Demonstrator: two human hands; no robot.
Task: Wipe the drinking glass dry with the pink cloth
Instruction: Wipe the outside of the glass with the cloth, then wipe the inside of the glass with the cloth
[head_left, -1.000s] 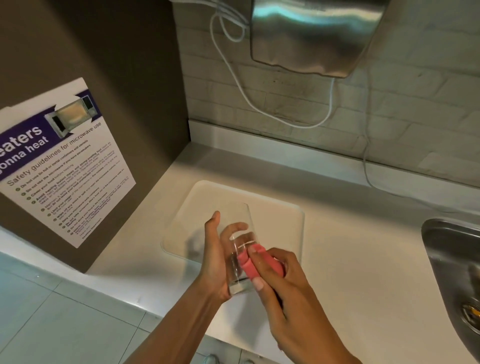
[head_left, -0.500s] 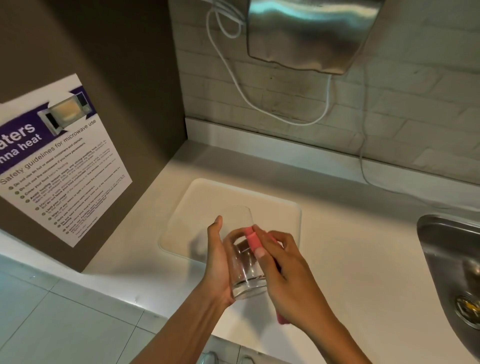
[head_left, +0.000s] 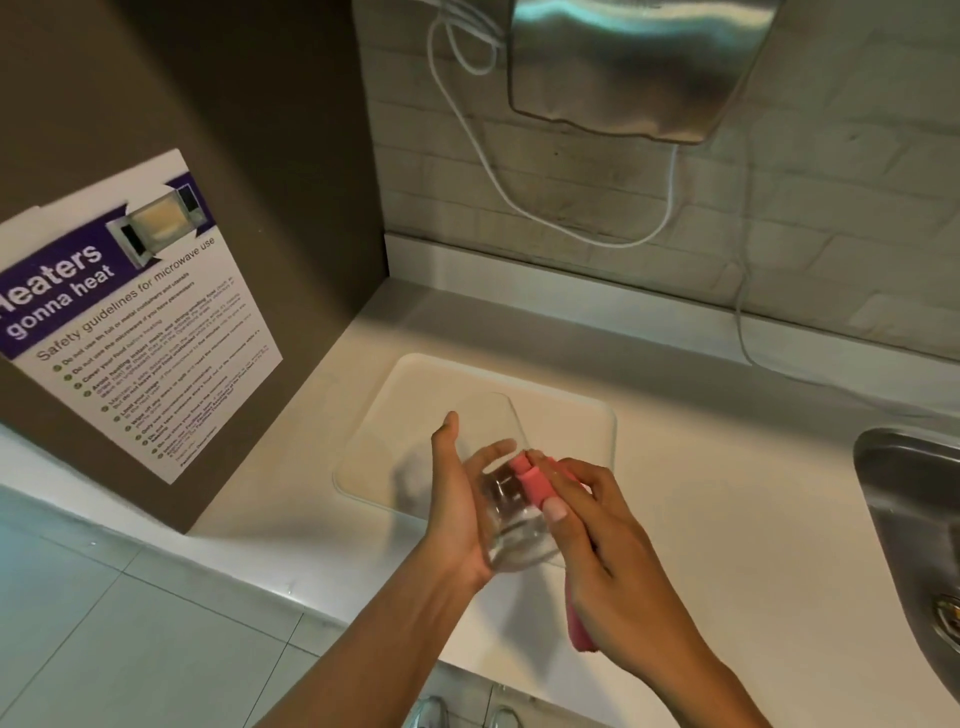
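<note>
My left hand (head_left: 457, 499) grips a clear drinking glass (head_left: 511, 530), tilted with its thick base toward me and its mouth pointing away. My right hand (head_left: 608, 551) holds a pink cloth (head_left: 535, 483) and presses a folded part of it against the glass's right side. The cloth's other end (head_left: 579, 623) hangs below my right palm. Both hands hover above the white counter (head_left: 727, 519), near its front edge.
A white rectangular mat (head_left: 561, 415) lies on the counter just beyond my hands. A steel sink (head_left: 904, 499) is at the right. A brown cabinet side with a microwave safety poster (head_left: 135, 322) stands at the left. A metal dispenser (head_left: 634, 67) and white cable (head_left: 498, 187) hang on the wall.
The cloth slid along the glass's side from lower down up toward the rim end. The glass turned a little in my left hand, and both hands stayed over the counter's front.
</note>
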